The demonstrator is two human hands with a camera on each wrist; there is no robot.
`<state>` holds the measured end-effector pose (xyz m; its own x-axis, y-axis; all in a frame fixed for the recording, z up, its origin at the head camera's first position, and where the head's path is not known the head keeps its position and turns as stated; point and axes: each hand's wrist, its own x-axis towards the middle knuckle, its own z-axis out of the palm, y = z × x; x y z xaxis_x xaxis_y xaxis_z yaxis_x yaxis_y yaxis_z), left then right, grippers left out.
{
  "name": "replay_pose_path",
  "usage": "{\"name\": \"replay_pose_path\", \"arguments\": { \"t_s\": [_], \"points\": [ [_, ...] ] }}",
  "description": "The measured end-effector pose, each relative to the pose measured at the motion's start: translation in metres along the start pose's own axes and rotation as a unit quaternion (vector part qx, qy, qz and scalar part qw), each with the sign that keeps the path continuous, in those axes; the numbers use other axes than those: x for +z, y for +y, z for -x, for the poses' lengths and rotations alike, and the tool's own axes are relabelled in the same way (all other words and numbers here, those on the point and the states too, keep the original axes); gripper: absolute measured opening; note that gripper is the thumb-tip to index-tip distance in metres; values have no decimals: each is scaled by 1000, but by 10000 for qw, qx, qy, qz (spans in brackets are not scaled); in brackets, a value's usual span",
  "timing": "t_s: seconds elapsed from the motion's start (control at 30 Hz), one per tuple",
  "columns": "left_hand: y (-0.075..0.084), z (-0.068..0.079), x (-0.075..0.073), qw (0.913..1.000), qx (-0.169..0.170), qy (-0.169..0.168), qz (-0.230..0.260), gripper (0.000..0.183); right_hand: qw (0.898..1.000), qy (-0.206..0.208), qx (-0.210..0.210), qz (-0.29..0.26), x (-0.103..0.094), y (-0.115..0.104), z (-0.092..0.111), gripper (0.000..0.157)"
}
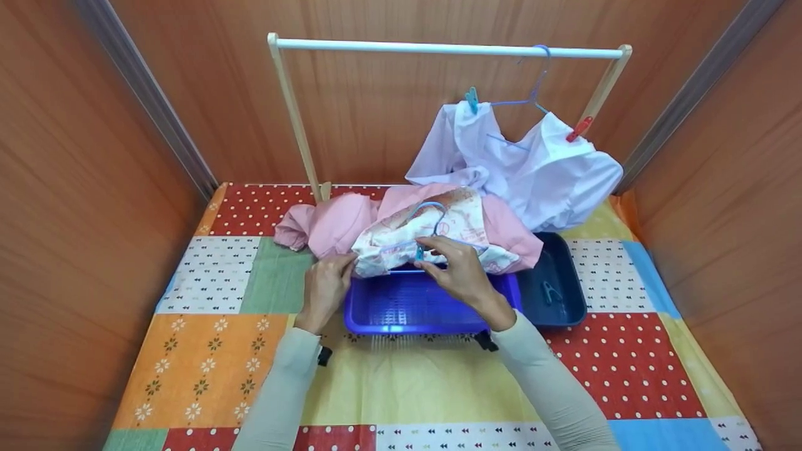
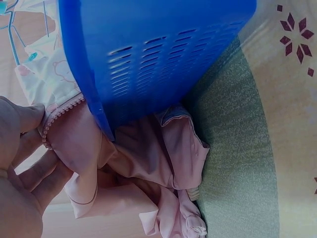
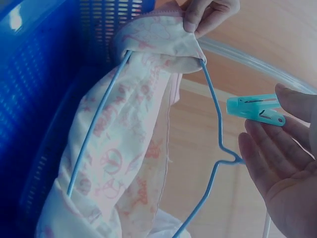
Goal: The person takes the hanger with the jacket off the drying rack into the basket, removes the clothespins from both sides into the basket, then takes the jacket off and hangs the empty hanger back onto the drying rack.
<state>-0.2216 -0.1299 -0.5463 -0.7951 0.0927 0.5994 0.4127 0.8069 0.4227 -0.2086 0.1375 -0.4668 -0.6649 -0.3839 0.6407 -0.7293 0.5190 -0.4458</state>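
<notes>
A pink garment with a white printed panel (image 1: 460, 216) lies over the back of a blue plastic basket (image 1: 432, 307). My left hand (image 1: 326, 285) pinches the left end of that panel; in the left wrist view, fingers and thumb are on its beaded pink edge (image 2: 62, 111). A blue wire hanger (image 3: 218, 109) runs inside the cloth, its hook standing up above the panel. Between the thumb and fingers of my right hand (image 3: 287, 163) is a teal clothespin (image 3: 252, 106), its nose pointing toward the hanger and apart from the cloth.
Behind stands a drying rack with a white rail (image 1: 407, 47). A white shirt (image 1: 532, 169) hangs there on a purple hanger, with a teal clothespin (image 1: 472, 100) and a red clothespin (image 1: 579, 129). A dark tray (image 1: 567, 313) holding another clothespin (image 1: 551, 292) sits right of the basket. Wooden panels enclose three sides.
</notes>
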Motion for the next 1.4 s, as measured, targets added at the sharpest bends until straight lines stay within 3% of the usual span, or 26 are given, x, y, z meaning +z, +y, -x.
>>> {"name": "replay_pose_path", "arguments": {
  "t_s": [0.33,1.4],
  "points": [
    [0,0,-1,9999,-59,-103,36,16,9993,265,70,-262,-14,13,9,38],
    [1,2,0,10000,6,-18,-26,15,9903,931,1010,217,-70,53,47,37]
  ]
}}
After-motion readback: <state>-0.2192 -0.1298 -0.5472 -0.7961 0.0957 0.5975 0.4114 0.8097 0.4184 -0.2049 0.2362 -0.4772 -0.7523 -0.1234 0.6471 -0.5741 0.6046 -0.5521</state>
